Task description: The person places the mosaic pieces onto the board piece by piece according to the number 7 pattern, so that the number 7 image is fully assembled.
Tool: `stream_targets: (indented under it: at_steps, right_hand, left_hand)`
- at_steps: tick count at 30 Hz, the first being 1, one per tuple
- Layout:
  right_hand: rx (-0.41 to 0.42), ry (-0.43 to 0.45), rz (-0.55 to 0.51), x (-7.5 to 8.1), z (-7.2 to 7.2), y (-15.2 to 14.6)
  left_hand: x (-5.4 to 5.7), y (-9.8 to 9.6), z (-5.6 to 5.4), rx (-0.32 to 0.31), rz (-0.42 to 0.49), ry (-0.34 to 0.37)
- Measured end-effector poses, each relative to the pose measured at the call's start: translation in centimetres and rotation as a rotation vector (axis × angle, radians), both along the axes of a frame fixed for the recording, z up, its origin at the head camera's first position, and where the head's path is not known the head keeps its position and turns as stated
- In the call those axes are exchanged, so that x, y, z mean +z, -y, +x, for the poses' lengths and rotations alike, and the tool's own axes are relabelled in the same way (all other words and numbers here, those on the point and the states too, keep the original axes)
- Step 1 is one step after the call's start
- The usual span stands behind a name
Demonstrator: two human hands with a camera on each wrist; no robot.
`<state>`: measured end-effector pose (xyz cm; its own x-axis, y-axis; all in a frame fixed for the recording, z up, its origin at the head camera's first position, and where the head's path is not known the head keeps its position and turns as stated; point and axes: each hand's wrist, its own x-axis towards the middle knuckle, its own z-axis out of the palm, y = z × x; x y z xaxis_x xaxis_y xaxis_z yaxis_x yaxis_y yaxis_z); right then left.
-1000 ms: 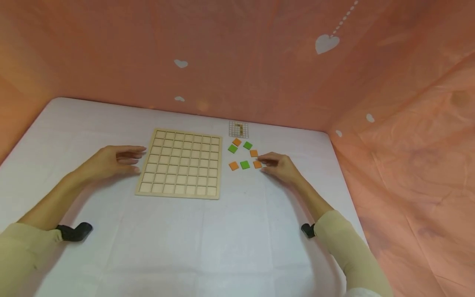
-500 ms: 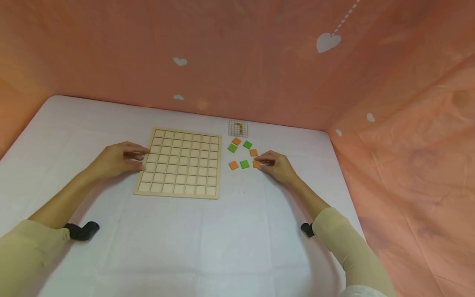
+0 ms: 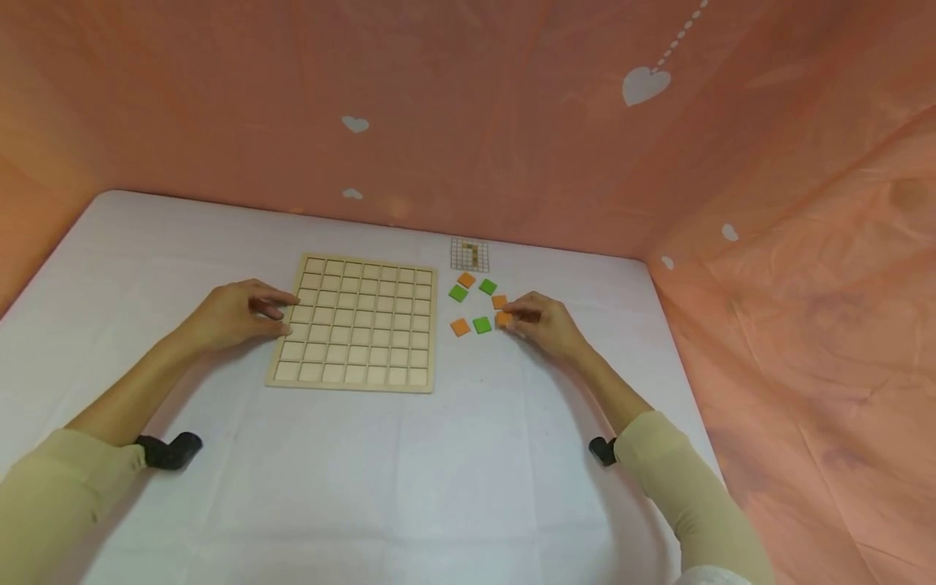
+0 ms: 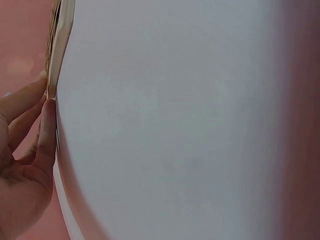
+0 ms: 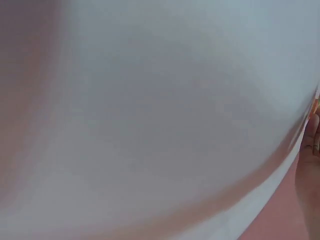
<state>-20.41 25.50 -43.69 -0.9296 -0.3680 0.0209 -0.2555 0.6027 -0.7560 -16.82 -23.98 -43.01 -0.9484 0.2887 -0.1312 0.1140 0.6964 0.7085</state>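
Orange square tiles (image 3: 460, 327): four; I am pinching one in my right hand (image 3: 550, 327)
Green square tiles (image 3: 482, 325): three, lying nearby
Pale wooden gridded board (image 3: 355, 334): one, lying between my hands
Small gridded card (image 3: 469, 254): one, lying beyond the tiles
Left hand (image 3: 230, 315): reaching forward, relaxed fingers touching the board's left edge

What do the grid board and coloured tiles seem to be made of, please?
Grid board: probably wood, matte and unpainted, given its pale tan surface. Coloured tiles: matte, perhaps painted wood or plastic; their solid orange and green fit either.
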Motion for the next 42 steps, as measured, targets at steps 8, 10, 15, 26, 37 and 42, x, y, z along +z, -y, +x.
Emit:
stream_targets:
  at_steps: [8, 10, 15, 26, 37, 42]
  right_hand:
    - [0.038, -0.037, -0.002, 1.2, -1.3, 1.3]
    - [0.038, -0.043, -0.002, 1.5, -1.6, 1.8]
    - [0.028, -0.031, -0.047, 1.6, -2.3, 3.4]
    - [0.044, -0.046, -0.096, 1.1, -3.4, 7.3]
    - [0.073, -0.066, -0.099, 0.5, -3.2, 10.4]
    - [0.059, -0.069, -0.090, 0.6, -3.1, 12.2]
  left_hand:
    - [0.3, -0.3, -0.3, 0.020, -0.008, 0.042]
    - [0.4, -0.5, -0.3, 0.029, -0.009, 0.053]
    - [0.7, -0.6, -0.4, 0.045, -0.010, 0.054]
    - [1.0, -0.4, -0.3, 0.065, -0.004, 0.080]
    - [0.9, -1.1, 0.0, 0.070, 0.004, 0.093]
    - [1.0, -1.3, 0.2, 0.073, 0.014, 0.108]
